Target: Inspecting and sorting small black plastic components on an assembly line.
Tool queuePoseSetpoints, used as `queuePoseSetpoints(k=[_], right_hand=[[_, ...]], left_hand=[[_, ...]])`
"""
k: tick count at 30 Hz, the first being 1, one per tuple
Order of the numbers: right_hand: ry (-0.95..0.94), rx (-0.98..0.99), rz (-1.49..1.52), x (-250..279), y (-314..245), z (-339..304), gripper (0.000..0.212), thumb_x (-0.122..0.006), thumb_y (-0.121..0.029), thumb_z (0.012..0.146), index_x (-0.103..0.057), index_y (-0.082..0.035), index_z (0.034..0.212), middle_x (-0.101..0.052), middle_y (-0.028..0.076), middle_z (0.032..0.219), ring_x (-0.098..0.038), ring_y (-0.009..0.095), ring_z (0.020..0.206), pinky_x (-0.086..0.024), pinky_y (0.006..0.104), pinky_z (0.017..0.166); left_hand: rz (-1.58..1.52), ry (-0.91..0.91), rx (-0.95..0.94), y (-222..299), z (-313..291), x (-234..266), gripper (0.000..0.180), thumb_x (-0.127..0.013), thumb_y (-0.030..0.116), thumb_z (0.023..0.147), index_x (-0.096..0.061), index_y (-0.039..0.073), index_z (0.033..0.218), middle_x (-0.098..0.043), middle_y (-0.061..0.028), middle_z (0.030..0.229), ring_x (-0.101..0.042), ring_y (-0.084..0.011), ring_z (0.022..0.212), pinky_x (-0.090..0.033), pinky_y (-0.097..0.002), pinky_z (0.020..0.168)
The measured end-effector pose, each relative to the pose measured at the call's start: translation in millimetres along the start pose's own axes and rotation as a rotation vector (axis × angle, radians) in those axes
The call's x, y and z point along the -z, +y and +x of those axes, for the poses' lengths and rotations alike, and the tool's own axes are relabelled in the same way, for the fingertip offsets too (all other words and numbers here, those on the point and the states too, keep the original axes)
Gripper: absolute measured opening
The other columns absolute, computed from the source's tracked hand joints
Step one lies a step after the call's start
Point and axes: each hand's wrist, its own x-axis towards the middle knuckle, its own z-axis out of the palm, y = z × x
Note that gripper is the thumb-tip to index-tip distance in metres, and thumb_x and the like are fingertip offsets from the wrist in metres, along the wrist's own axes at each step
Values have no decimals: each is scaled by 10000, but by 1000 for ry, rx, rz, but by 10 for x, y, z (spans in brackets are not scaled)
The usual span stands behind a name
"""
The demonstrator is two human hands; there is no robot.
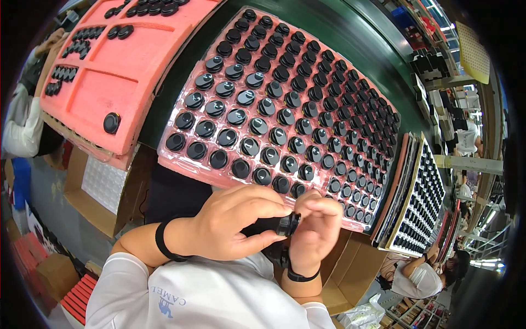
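In front of my chest, my left hand [233, 222] pinches a black round part [287, 224] between thumb and fingers. The part is turned on edge and looks like a short cylinder. My right hand [316, 227] is closed against its other side with bent fingers; its exact grip is partly hidden. Just beyond both hands lies a clear plastic tray [189, 167] on pink foam. Rows of black round parts [219, 159] with glossy dark tops sit in its pockets.
At the far left, a pink foam tray [104, 93] holds several black parts, with a person beside it. An open carton [90, 211] stands below it. On the right are a white tray of black parts [422, 200] and another person [422, 277]. A green surface [323, 24] runs behind.
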Motion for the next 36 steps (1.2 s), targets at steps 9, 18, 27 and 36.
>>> queuePoseSetpoints(k=[9,18,27,36], right_hand=[[34,-7,-57,-66,-28,42,323,-495,-333,939,-451,-18,993,-442,55,709,-400,157,666,-328,297,628],[54,-78,77,-26,-58,65,285,-517,-289,931,-445,-16,971,-445,65,711,-404,155,671,-342,293,636],[73,79,-88,-72,-26,68,268,-517,-272,935,-447,-13,945,-466,67,726,-422,154,677,-345,279,638],[-27,43,-31,83,29,7,481,-642,-389,867,-496,7,1098,-504,61,800,-453,135,724,-372,259,664]], left_hand=[[0,-9,-21,-17,7,14,371,-766,97,727,-601,7,1046,-634,-139,1000,-587,-155,687,-456,-225,506],[-32,-13,7,-9,11,30,363,-758,86,733,-602,5,1051,-633,-142,1003,-597,-165,704,-455,-227,502],[-14,-8,-17,-27,21,29,353,-746,74,739,-602,6,1054,-633,-141,1008,-586,-158,696,-451,-229,504],[-24,8,-2,-51,3,22,392,-768,117,741,-586,5,1070,-633,-134,999,-578,-153,693,-446,-230,510]])
